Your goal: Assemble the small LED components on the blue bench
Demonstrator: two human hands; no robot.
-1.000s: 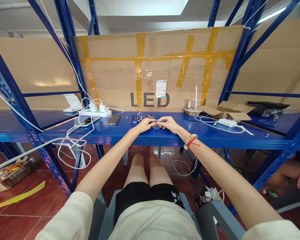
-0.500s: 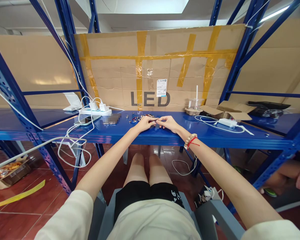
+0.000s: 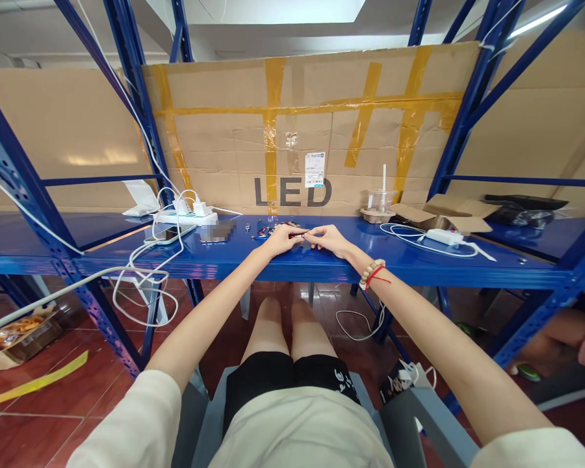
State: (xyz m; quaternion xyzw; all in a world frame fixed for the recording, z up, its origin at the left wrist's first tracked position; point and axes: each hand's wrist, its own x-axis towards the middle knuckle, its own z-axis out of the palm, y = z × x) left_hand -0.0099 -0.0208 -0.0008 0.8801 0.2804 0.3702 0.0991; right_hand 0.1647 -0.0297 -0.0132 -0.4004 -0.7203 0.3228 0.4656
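My left hand (image 3: 283, 241) and my right hand (image 3: 328, 240) meet over the front of the blue table (image 3: 234, 259). Both are closed, fingertips pinched around one small, thin, dark reddish object (image 3: 298, 235). It is too small, and too covered by fingers, to name its kind. Just behind my left hand lies a loose pile of small shiny, colourful pieces (image 3: 264, 231), partly hidden by that hand. A tiny metallic piece (image 3: 247, 228) sits a little left of the pile.
At the left are a white power strip (image 3: 188, 219) with tangled white cables and a phone (image 3: 170, 234). To the right stand a clear cup with a straw (image 3: 379, 203), a white adapter with cable (image 3: 443, 237) and an opened cardboard box (image 3: 455, 209). Blue rack posts flank me.
My hands stay nearly in place, with a slight shift of the fingers. The dark reddish object between them shows a little more now. The camera view has shifted slightly.
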